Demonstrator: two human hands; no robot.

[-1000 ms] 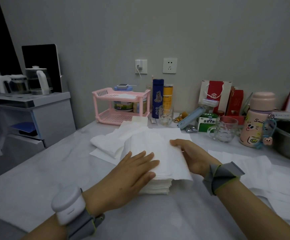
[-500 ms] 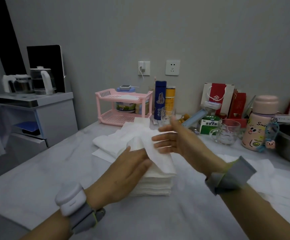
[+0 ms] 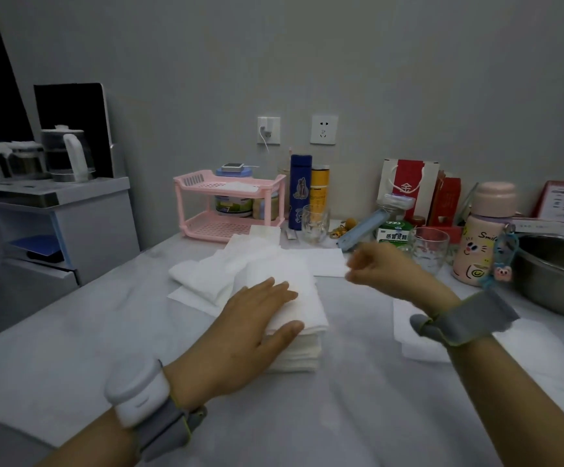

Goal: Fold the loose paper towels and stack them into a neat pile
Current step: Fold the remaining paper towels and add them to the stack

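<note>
A pile of folded white paper towels [image 3: 302,335] sits on the grey table in front of me. My left hand [image 3: 250,326] lies flat on its near left part, fingers straight, pressing the top sheet down. My right hand [image 3: 381,269] hovers above the table to the right of the pile, blurred, fingers loosely curled and holding nothing. A heap of loose white towels [image 3: 213,274] lies just behind and left of the pile. More loose sheets [image 3: 418,345] lie under my right forearm.
Along the back wall stand a pink rack [image 3: 230,203], a blue flask [image 3: 300,192], two glass cups [image 3: 428,249], a pink bottle [image 3: 482,237] and red boxes. A metal bowl [image 3: 556,274] sits far right. A cabinet with kettles [image 3: 65,156] stands left.
My right hand folded the top sheet over to the left, let it go and drew back to the right. My left hand stayed pressing on the pile.
</note>
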